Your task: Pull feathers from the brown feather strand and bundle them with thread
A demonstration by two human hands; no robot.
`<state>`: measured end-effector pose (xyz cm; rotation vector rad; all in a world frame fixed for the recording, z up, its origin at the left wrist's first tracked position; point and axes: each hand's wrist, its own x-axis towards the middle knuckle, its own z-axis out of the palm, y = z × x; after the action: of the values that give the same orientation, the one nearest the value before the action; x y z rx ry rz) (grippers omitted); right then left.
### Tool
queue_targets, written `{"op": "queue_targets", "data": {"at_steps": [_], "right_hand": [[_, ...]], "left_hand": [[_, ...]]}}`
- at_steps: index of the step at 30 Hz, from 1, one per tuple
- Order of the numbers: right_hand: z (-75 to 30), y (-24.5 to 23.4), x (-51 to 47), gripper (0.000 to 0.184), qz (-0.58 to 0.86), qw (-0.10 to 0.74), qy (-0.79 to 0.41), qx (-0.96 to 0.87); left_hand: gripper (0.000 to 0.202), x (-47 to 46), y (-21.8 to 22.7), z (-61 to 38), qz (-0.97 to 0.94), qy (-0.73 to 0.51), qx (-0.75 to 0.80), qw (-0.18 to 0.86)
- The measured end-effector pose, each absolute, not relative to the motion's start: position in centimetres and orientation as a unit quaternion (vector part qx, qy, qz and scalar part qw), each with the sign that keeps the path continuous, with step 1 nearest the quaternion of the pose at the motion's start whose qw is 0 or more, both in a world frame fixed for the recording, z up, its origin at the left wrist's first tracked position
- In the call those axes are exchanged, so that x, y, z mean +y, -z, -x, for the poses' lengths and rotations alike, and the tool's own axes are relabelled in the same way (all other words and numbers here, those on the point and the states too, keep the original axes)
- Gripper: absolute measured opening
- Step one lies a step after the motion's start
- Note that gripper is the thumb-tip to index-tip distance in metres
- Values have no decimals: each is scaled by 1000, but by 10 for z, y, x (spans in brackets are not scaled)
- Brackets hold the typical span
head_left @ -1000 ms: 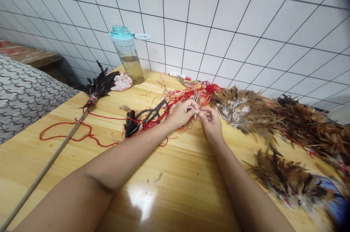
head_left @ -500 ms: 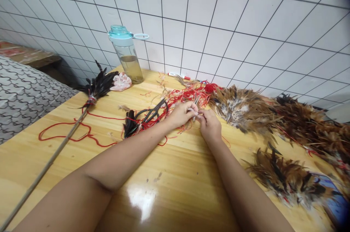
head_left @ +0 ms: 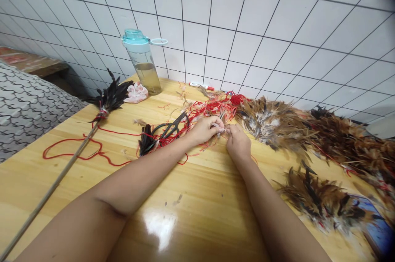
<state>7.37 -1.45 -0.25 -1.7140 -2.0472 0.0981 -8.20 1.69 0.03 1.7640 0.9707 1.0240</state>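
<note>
Over the middle of the table, my left hand is closed in a pinch around a small feather, whose tip sticks up past the fingers. My right hand is closed too, its thumb and forefinger pinching the pale lower end of the same feather; fine detail there is too small to make out. Behind both hands lies a tangle of red string. Left of my left hand rest black scissors beside a small black feather bunch.
A stick tipped with black feathers lies at left, trailing red string. Beyond it stand a water bottle and crumpled pinkish tissue. Brown feather heaps spread right; a feather bunch partly covers a blue-screened device. A marker lies by the wall.
My right hand has shifted very slightly right, opening a small gap between the two sets of fingertips. My left hand stays nearly in place, and the things on the table look unchanged.
</note>
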Motion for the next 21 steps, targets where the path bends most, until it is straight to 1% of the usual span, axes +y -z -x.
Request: {"op": "queue_targets", "data": {"at_steps": [6,10,12,14,18,21], "right_hand": [[-80,4,-7,21,622,272,-103,-727],[-82,3,-5,20,652,268,-119,-699],[-83,2,-5,19,673,237,-115,-691],[-82,0,-5,19,693,188,-107,-688],[-82,-5,-6,21,713,88,-81,-691],[-83,-7,-6,24,721,47,-47,-690]], "left_hand": [[13,17,-4,84,-681,-418,397,452],[14,20,2,84,-666,-440,405,446],[15,22,6,85,-659,-455,406,441],[15,24,8,85,-659,-465,404,431],[14,19,1,85,-699,-451,406,379],[14,14,-6,84,-715,-442,411,353]]}}
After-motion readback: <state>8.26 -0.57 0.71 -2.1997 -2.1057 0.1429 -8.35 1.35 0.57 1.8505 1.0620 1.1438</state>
